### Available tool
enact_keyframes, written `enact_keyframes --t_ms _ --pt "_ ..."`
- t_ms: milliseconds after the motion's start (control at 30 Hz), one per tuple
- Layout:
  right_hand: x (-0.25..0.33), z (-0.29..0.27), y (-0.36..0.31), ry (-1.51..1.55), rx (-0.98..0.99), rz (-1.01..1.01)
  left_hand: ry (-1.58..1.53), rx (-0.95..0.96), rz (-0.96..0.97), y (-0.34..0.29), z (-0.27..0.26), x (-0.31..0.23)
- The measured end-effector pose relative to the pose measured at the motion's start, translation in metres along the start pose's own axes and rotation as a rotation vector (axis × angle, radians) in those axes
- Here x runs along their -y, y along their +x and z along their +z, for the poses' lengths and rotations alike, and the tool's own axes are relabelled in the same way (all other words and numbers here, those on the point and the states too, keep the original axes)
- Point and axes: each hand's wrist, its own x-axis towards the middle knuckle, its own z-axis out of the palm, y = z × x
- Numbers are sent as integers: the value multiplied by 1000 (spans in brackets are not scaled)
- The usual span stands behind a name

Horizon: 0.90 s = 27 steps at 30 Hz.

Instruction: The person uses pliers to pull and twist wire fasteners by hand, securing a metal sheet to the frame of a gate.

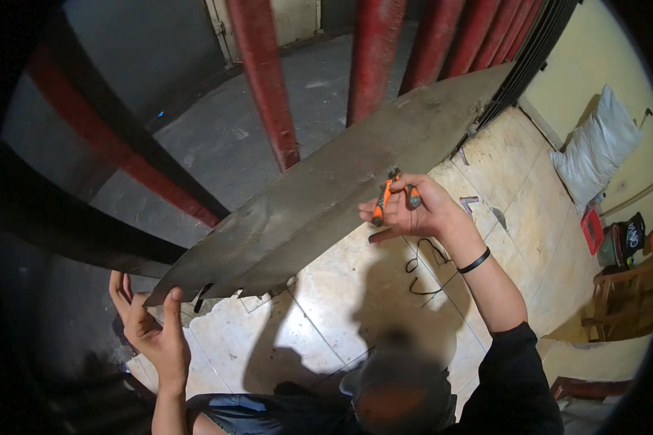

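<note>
My right hand (421, 206) is closed around pliers (381, 203) with orange and black handles, their dark jaws pointing away from me. It hovers over the near edge of a long grey concrete ledge (326, 181). At the ledge's left end is my left hand (152, 326). Its thumb is raised on the near side and its fingers reach past the corner, apart and with nothing held in them. Whether the left palm presses on the ledge is hard to see. A short black strip (203, 296) hangs at the near edge beside the left thumb.
Red bars (268, 80) rise from the ledge, with a dark grey floor (312, 94) beyond. A thin black cord (428, 279) lies on the pale tiles (319, 297). To the right are a white sack (598, 148), a red basket (591, 230) and a wooden stool (620, 304).
</note>
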Motion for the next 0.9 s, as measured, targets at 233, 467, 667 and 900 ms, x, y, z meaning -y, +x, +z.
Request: enact_keyframes --t_ms 233,467,667,900 --pt "17 7 5 106 -37 -2 -46 0 11 5 5 -10" --pt "-4 -14 22 244 10 -21 -47 -35 -14 5 11 -9" --pt "-54 -6 59 39 -264 -273 12 -48 5 2 6 2" --pt "-90 -46 103 -547 -681 -781 -15 -78 -41 1 12 4"
